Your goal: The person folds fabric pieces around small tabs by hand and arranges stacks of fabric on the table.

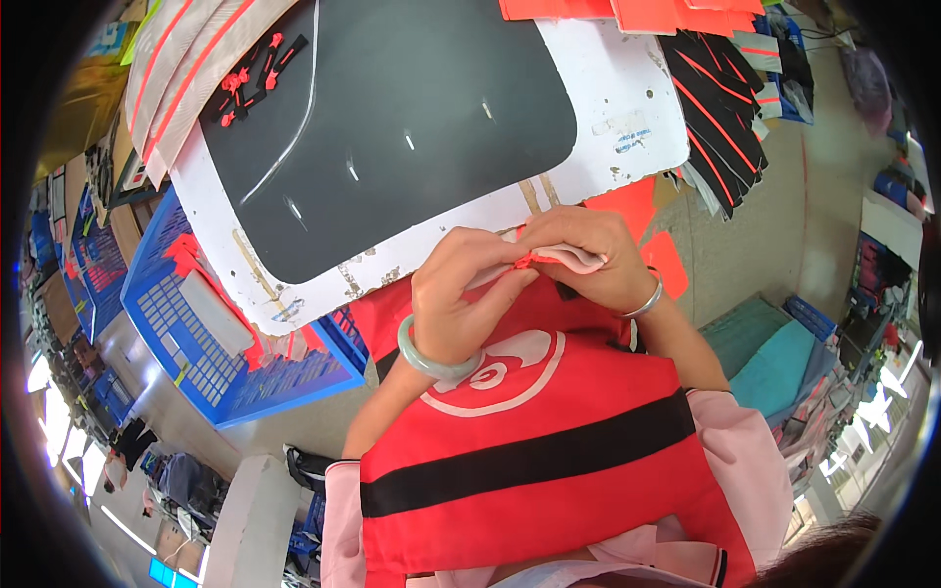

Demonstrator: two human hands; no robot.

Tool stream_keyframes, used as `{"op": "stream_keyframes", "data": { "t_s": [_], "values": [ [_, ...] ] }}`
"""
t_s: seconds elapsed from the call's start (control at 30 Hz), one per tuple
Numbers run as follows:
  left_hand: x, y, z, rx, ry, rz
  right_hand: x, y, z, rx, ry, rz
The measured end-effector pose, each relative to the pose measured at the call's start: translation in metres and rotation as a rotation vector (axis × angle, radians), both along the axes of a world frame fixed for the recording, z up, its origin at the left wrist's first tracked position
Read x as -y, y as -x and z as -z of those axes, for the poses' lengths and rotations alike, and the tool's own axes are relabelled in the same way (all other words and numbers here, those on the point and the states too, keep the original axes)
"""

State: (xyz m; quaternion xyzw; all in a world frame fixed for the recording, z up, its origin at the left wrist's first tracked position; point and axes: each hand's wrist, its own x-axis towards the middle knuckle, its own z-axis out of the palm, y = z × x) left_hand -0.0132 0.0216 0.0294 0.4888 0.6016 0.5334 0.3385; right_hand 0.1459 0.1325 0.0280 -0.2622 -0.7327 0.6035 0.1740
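Just in front of the table's near edge, my two hands meet over a small folded piece of red and whitish fabric (570,257). My left hand (461,289), with a pale green bangle on its wrist, pinches the red part between thumb and fingers. My right hand (588,250), wearing a silver bracelet, grips the whitish folded end. Fingers hide part of the piece. Below them lies my red apron (529,500) with a black band and a round white print.
A white table (627,118) with a dark inset panel (392,127) stands ahead. Small black strips with red bits (245,88) lie at its left. Striped fabric pieces (720,118) hang at the right edge. A blue basket (235,387) holding red and white pieces is at left.
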Motion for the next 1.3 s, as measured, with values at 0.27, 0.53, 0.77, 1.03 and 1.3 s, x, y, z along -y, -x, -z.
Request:
{"op": "stream_keyframes", "data": {
  "t_s": [0.27,0.53,0.77,1.03,1.3],
  "values": [
    [0.01,-0.004,0.008,0.018,0.003,-0.074,-0.004,0.004,0.003,-0.014,0.044,-0.077],
    [0.007,-0.006,0.006,-0.12,0.005,-0.057,0.004,0.004,0.007,-0.019,-0.109,-0.026],
    [0.001,-0.007,0.003,-0.116,-0.023,-0.025,0.002,-0.002,0.004,-0.034,-0.16,-0.004],
    [0.005,-0.01,0.004,-0.086,0.025,-0.02,0.004,-0.004,0.017,-0.012,-0.167,-0.035],
    [0.005,-0.008,0.004,-0.111,0.051,0.039,0.018,-0.009,0.017,0.043,-0.157,0.04]
  ]
}}
